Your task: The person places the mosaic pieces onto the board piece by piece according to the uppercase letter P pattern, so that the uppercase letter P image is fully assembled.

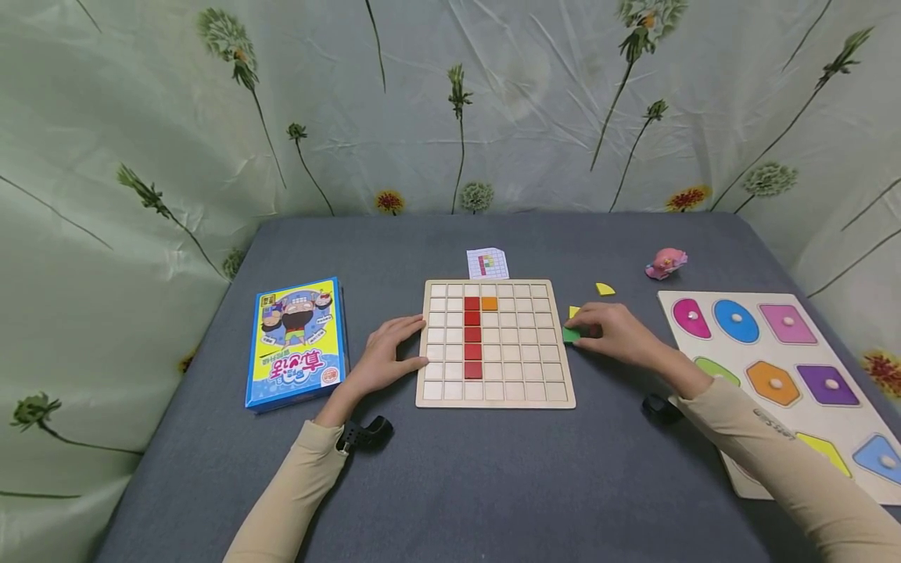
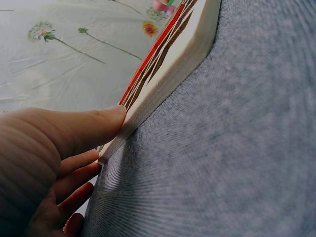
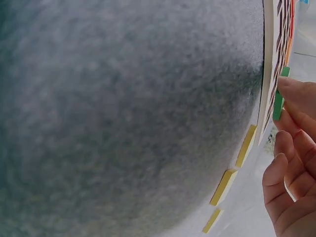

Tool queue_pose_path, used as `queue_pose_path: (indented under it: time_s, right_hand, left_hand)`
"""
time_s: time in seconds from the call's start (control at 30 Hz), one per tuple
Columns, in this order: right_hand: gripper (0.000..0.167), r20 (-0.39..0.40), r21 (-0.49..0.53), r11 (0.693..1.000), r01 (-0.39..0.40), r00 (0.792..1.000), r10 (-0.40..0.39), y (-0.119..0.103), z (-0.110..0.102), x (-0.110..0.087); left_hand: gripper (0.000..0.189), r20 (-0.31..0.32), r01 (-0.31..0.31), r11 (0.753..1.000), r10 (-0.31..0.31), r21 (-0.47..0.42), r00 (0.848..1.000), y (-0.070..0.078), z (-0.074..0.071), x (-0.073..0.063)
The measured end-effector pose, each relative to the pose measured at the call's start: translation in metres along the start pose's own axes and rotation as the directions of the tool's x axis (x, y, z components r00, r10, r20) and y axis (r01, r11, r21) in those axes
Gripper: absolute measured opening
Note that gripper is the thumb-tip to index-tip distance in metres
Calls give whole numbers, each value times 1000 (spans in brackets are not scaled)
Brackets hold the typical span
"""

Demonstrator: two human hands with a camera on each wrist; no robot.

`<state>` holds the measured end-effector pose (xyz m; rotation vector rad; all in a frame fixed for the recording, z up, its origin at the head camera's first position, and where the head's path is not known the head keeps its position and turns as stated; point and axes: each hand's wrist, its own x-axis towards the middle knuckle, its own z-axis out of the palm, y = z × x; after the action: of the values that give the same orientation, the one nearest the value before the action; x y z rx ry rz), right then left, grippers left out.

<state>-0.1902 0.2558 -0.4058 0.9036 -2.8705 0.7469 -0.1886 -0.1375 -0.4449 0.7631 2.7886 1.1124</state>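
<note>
A wooden grid board (image 1: 521,395) lies flat on the table, with a column of several red square tiles (image 1: 472,335) set in it. One orange square tile (image 1: 489,303) sits beside the top red one. My left hand (image 1: 383,356) touches the board's left edge, its thumb and fingertips apart along it. At the other side, my right hand (image 1: 619,336) pinches a green tile (image 3: 280,101) between thumb and fingers, by the board's right edge. A yellow piece (image 1: 573,311) shows close behind that hand, partly hidden, and a yellow quarter-round piece (image 1: 604,289) lies farther back.
Behind the board lies a small printed pattern card (image 1: 487,264). A blue and yellow box (image 1: 296,340) is on the left. On the right are a white shape-puzzle board (image 1: 746,414), partly under my right forearm, and a pink toy figure (image 1: 665,263).
</note>
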Motion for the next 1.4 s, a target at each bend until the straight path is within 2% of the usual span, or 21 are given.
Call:
queue_pose_path:
  time_s: [0.47, 0.7, 1.03, 1.4]
  right_hand:
    - [25, -7, 26, 999, 37, 999, -37, -9, 3, 10]
    - [24, 42, 19, 1000, 8, 999, -9, -16, 5, 17]
    - [25, 30, 30, 997, 70, 997, -71, -25, 12, 28]
    - [24, 42, 47, 996, 71, 996, -73, -32, 20, 39]
  left_hand:
    - [63, 2, 2, 1000, -2, 3, 1000, 0, 0, 1]
    - [63, -2, -10, 1000, 10, 1, 1000, 2, -1, 1]
    - [64, 0, -1, 1000, 1, -1, 1000, 1, -1, 0]
    - [64, -6, -5, 1000, 5, -4, 1000, 2, -1, 0]
